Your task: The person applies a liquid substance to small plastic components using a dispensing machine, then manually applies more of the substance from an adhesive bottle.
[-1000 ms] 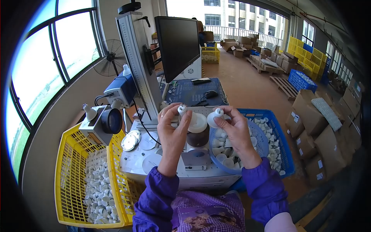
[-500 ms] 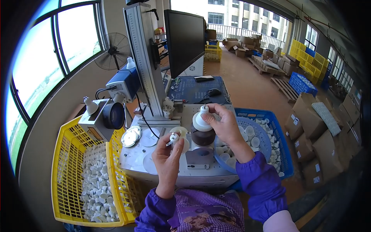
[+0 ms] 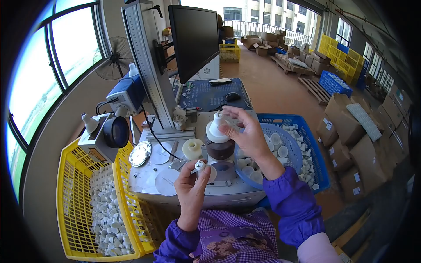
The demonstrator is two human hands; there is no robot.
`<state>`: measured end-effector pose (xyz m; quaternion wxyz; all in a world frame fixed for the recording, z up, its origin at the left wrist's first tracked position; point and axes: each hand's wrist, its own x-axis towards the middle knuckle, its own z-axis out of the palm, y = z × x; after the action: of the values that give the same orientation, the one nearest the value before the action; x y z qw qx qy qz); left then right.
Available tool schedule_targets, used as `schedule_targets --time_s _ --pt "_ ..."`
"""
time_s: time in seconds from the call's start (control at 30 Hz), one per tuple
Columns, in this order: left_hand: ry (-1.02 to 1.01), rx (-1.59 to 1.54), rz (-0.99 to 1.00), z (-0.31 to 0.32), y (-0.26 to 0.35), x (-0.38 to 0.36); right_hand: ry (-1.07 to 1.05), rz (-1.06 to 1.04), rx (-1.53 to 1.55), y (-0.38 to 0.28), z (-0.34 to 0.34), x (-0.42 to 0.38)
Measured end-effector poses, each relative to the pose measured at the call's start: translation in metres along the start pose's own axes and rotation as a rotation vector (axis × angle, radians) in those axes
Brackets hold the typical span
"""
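My left hand (image 3: 193, 184) pinches a white two-pin lamp cup (image 3: 200, 165) between thumb and fingers, pins up, in front of the bench. Another white lamp cup (image 3: 217, 126) stands pins up on a dark round fixture (image 3: 220, 150). Beside that cup, my right hand (image 3: 250, 133) has its fingers spread apart, the thumb overlapping the cup's side. A cream-coloured ring-shaped piece (image 3: 192, 149) lies on the bench left of the fixture.
A yellow crate (image 3: 118, 188) full of white cups stands left; a blue basket (image 3: 291, 144) holding more cups sits right, inside a larger blue crate (image 3: 323, 175). A marking machine head (image 3: 115, 131), its column (image 3: 147, 65) and a monitor (image 3: 195, 41) rise behind. Cardboard boxes (image 3: 346, 114) stand at right.
My right hand's fingers have opened from their pinch on the fixture's lamp cup. My left hand has moved lower and away from the ring-shaped piece, still holding its cup. The view has shifted slightly.
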<state>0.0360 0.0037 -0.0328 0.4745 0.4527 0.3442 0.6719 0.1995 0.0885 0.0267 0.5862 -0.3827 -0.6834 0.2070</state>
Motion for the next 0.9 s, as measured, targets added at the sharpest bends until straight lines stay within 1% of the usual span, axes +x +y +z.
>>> schedule_targets --time_s 0.03,0.1,0.13,0.17,0.23,0.27,0.33,0.37,0.43,0.47,0.5,0.57,0.7,0.77,0.9 --pt "-0.006 0.005 0.001 -0.001 -0.002 -0.003 0.013 0.017 -0.013 0.006 -0.01 -0.001" --pt "-0.03 0.024 -0.02 -0.006 -0.008 -0.01 -0.005 0.134 0.146 0.021 -0.045 -0.007" --pt "-0.01 0.034 -0.064 -0.008 -0.01 -0.015 -0.041 0.183 0.092 0.025 -0.064 -0.015" --pt "0.01 0.044 -0.106 -0.01 -0.012 -0.019 -0.03 0.195 0.077 0.032 -0.083 -0.024" --pt "0.007 0.044 -0.13 -0.015 -0.021 -0.024 -0.338 0.446 -0.221 0.047 -0.116 -0.045" --pt "0.01 0.058 -0.128 -0.016 -0.024 -0.026 -0.331 0.454 -0.23 0.049 -0.126 -0.055" --pt "0.02 0.066 -0.137 -0.013 -0.025 -0.029 -0.675 0.538 -0.528 0.053 -0.141 -0.077" --pt "0.016 0.064 -0.144 -0.011 -0.024 -0.031 -0.673 0.546 -0.53 0.059 -0.143 -0.087" --pt "0.017 0.078 -0.151 -0.008 -0.023 -0.034 -0.713 0.523 -0.657 0.067 -0.145 -0.1" --pt "0.013 0.08 -0.154 -0.006 -0.024 -0.034 -0.788 0.562 -0.624 0.069 -0.147 -0.101" --pt "0.012 0.072 -0.154 -0.006 -0.024 -0.035 -0.785 0.568 -0.62 0.069 -0.147 -0.099" --pt "0.001 0.069 -0.155 -0.004 -0.024 -0.037 -1.063 0.52 -0.784 0.07 -0.145 -0.093" --pt "-0.001 0.078 -0.164 0.001 -0.024 -0.041 -1.069 0.49 -0.759 0.094 -0.144 -0.101" --pt "0.0 0.085 -0.165 0.002 -0.024 -0.043 -1.074 0.345 -0.762 0.094 -0.145 -0.102" --pt "-0.003 0.072 -0.201 0.004 -0.027 -0.047 -1.009 0.328 -0.7 0.094 -0.145 -0.106"
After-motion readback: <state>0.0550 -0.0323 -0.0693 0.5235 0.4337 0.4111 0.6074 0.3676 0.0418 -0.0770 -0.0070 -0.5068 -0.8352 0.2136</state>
